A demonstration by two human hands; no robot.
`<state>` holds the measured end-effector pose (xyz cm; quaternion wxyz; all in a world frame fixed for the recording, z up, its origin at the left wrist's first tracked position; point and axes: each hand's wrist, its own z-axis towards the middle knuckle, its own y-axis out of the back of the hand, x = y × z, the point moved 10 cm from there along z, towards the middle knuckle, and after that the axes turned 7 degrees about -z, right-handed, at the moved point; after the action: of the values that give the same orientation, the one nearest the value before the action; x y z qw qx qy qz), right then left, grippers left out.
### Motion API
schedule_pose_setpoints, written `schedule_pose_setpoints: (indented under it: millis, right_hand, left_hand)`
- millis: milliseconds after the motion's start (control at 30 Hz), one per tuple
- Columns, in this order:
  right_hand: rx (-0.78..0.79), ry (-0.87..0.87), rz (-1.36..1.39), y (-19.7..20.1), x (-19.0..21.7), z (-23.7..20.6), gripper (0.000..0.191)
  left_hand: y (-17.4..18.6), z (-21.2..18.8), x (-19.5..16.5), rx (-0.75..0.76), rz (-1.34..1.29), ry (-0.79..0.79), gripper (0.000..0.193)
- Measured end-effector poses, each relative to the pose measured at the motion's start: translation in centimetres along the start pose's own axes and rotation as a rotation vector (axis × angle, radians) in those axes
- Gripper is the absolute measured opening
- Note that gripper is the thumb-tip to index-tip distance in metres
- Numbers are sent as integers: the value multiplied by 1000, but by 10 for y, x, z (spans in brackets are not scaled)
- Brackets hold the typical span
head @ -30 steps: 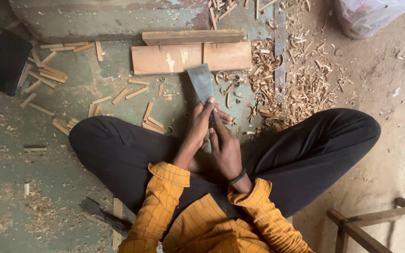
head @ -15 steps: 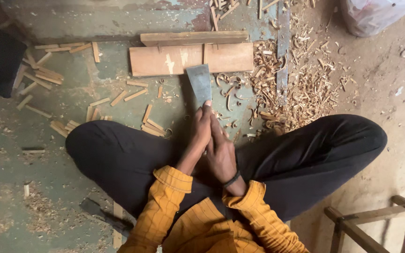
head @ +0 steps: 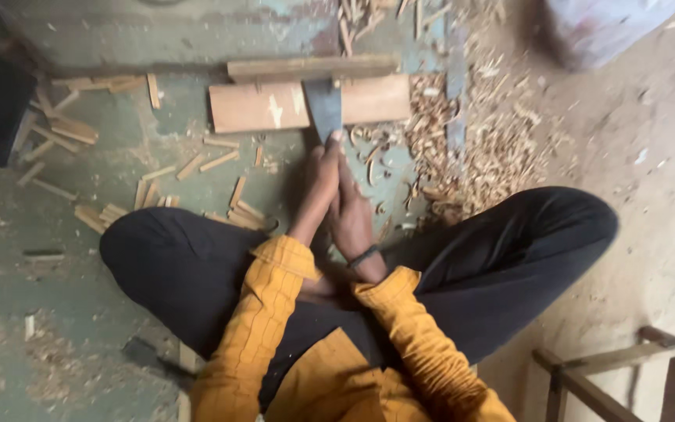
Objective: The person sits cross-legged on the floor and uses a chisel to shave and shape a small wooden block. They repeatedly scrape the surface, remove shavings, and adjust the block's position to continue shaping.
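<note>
Since a moment ago you have pushed the flat steel blade [head: 325, 109] forward, up onto the wooden board [head: 267, 106]. From the head camera, your left hand [head: 318, 187] and right hand [head: 351, 211] are clasped tight together around its lower end, blade jutting ahead of them. You look mid-stroke; next likely needs steady forward pressure.

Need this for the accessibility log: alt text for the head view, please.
Both hands, left hand and right hand, grip a flat metal blade whose tip lies over a wooden board. The person sits cross-legged, with wood shavings alongside.
</note>
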<state>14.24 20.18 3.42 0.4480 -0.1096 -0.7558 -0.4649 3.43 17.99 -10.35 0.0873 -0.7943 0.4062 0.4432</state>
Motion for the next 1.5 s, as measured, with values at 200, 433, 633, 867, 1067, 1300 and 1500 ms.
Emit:
schedule_pose_setpoints:
  millis: [200,433,633,867,1067,1300,1500]
  right_hand:
    - [69,-1,462,15,-1,-16,61]
    - [29,-368,775,71,-20,-95,59]
    - [60,-380,888,63,-20,-83,58]
    - [155,-404,906,52,-31,-86,61]
    - [70,-300,588,55,-34,-80,58]
    - [78,-131,150,60,-10,-73,59]
    - [68,-21,59,50,4,-59,54]
  left_hand:
    - [-16,-40,-61,138,-391,-379,48]
    - [24,-87,-103,18,159,-597,14]
    - [38,-71,-193,-207,564,-1247,35]
    - [35,-48,-183,-141,687,-1196,18]
    - [48,-22,-158,-271,369,-863,15]
    - [71,-22,-155,-399,187,-1006,9]
    - [55,-54,-20,36,-566,-144,44]
